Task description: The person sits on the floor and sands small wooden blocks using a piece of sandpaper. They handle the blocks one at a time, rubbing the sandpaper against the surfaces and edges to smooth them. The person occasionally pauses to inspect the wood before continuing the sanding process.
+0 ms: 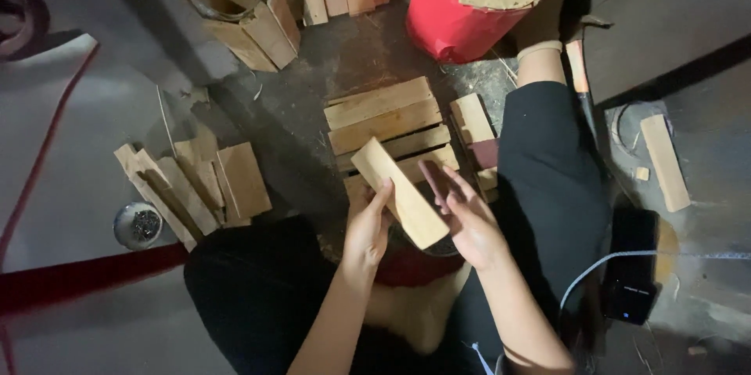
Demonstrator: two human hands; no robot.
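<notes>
One red drum (pixel 461 19), one small bowl of nails (pixel 138 225), one dark phone (pixel 630 289), and two hands (pixel 368 226).
</notes>
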